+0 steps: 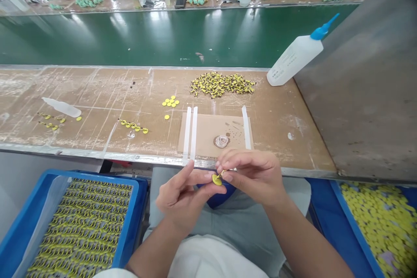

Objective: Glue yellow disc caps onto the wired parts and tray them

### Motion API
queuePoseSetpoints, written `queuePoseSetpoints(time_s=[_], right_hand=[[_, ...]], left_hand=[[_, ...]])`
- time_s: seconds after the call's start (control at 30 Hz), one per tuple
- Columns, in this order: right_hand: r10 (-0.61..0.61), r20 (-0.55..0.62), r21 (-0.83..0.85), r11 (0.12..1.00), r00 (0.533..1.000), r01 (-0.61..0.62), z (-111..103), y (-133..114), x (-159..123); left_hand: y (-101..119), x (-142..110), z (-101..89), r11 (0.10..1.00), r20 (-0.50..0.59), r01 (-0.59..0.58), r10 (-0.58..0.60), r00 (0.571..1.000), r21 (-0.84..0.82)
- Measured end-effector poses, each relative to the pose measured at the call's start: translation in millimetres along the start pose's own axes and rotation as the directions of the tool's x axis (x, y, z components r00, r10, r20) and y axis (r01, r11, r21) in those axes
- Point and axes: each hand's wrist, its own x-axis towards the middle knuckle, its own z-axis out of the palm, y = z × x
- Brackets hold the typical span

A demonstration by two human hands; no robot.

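Over my lap, just below the table's front edge, my left hand (182, 193) pinches a small yellow disc (216, 179) between thumb and fingertips. My right hand (252, 173) meets it from the right, fingers pinched on a tiny yellow and black piece (223, 173) that touches the disc. On the table in front lie a cardboard mat (211, 132) with white strips and a small clear glue puddle (222, 141), a heap of yellow and black pieces (221, 84), and a few loose yellow discs (170, 102).
A white squeeze bottle with a blue nozzle (295, 58) leans at the right by a grey metal panel (368, 95). Blue bins hold yellow and black parts at left (81, 221) and yellow discs at right (384, 221). A green conveyor belt (163, 37) runs behind; other people work beyond it.
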Motion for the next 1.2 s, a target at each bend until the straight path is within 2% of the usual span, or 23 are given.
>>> queuePoseSetpoints(time_s=[0.27, 0.33, 0.4, 0.47, 0.57, 0.67, 0.73, 0.8, 0.9, 1.13, 1.2], right_hand=[[0.051, -0.002, 0.027, 0.998, 0.999, -0.051, 0.5, -1.1, -0.4], [0.076, -0.009, 0.028, 0.997, 0.997, -0.075, 1.2, -2.2, -0.4], [0.104, -0.039, 0.001, 0.995, 0.994, -0.104, 2.5, -3.1, -0.6], [0.117, -0.098, -0.051, 0.991, 0.988, -0.122, 4.5, -3.6, -0.4], [0.09, -0.169, -0.14, 0.984, 0.981, -0.115, 6.8, -4.4, 1.5], [0.084, -0.147, -0.209, 0.971, 0.986, -0.114, 5.7, -6.9, 5.2], [0.109, -0.107, -0.228, 0.965, 0.988, -0.131, 2.8, -9.3, 7.3], [0.142, -0.083, -0.224, 0.962, 0.986, -0.157, -0.8, -11.4, 8.3], [0.178, -0.077, -0.186, 0.964, 0.981, -0.189, -5.2, -13.0, 8.7], [0.229, -0.12, -0.097, 0.966, 0.966, -0.241, -6.6, -15.1, 8.5], [0.251, -0.136, -0.099, 0.959, 0.958, -0.266, -6.7, -15.3, 7.5]], left_hand=[[7.3, -0.2, 1.8, 0.999, 0.006, -0.016, 0.016, 1.0, -0.037], [9.4, 0.5, 3.4, 0.998, -0.008, 0.029, -0.03, 1.0, -0.055], [11.3, 2.7, 6.8, 0.983, -0.03, 0.147, -0.151, 0.988, -0.11], [12.4, 6.3, 11.4, 0.919, -0.029, 0.333, -0.347, 0.938, -0.212], [12.4, 12.2, 18.7, 0.696, 0.074, 0.588, -0.618, 0.783, -0.412], [12.5, 15.9, 23.7, 0.454, 0.222, 0.718, -0.742, 0.633, -0.528], [13.9, 16.8, 25.5, 0.349, 0.297, 0.759, -0.768, 0.568, -0.55], [16.0, 17.1, 26.4, 0.281, 0.345, 0.775, -0.773, 0.532, -0.566], [19.5, 17.3, 27.2, 0.216, 0.394, 0.78, -0.766, 0.508, -0.587], [23.1, 18.2, 29.6, 0.14, 0.461, 0.814, -0.764, 0.451, -0.564], [22.8, 18.1, 30.3, 0.138, 0.461, 0.816, -0.766, 0.447, -0.562]])
